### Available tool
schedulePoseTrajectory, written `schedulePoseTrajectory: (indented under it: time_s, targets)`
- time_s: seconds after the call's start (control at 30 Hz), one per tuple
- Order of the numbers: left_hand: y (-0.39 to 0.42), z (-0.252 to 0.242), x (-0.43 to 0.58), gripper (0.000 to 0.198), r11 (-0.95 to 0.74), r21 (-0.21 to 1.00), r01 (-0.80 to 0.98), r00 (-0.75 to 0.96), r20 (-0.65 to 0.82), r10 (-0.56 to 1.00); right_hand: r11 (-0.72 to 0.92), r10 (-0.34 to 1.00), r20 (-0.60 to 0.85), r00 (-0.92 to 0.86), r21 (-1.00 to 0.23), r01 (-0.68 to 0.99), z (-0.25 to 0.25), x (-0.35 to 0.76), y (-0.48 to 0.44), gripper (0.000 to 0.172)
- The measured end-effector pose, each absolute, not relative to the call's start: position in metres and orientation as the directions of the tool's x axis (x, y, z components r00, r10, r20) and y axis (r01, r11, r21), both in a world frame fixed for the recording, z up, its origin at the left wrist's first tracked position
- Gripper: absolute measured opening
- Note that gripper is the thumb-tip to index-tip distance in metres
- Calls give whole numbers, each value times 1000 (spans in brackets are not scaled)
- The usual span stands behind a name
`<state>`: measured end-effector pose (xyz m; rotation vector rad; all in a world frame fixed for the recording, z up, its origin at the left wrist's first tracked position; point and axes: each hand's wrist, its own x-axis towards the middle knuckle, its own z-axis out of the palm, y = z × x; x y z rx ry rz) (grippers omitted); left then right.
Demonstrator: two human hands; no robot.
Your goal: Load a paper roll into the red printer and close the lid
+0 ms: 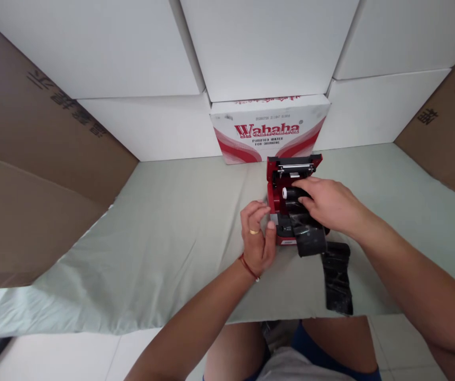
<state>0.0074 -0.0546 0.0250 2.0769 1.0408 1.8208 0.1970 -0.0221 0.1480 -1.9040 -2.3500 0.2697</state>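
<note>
A small red and black label printer (pixel 274 203) sits on the cloth with its lid (pixel 294 160) raised. My right hand (pixel 328 203) is closed on a black ribbon roll (pixel 296 193) with a white core end, over the printer's open bay. From this roll a loose stretch of black ribbon (pixel 309 239) hangs over the printer's front. My left hand (pixel 257 235) grips the printer's left front edge with bent fingers, thumb at the front. Another black ribbon strip (pixel 337 280) lies on the cloth at the right, reaching toward the table's near edge; whether it joins the roll, I cannot tell.
A pale green cloth (pixel 164 227) covers the table. Behind the printer stands a Wahaha water carton (pixel 269 132), backed by stacked white boxes (pixel 267 47). Brown cardboard boxes flank the table at left (pixel 41 174) and right (pixel 445 121).
</note>
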Motion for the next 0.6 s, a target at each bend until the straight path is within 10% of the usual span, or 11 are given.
schedulePoseTrajectory:
  time_s: [0.17,0.4,0.6]
  targets:
    - [-62,30,11,37,-832,407,378,169,853,494,153,980,-136,-148,28,988,145,178,-15,40]
    - [-64,37,16,25,-867,258,426,276,876,396,150,973,-185,-138,51,987,139,169,4,40]
    - [-66,36,16,25,-884,193,425,324,880,348,291,947,-6,-320,-399,869,143,200,-14,30]
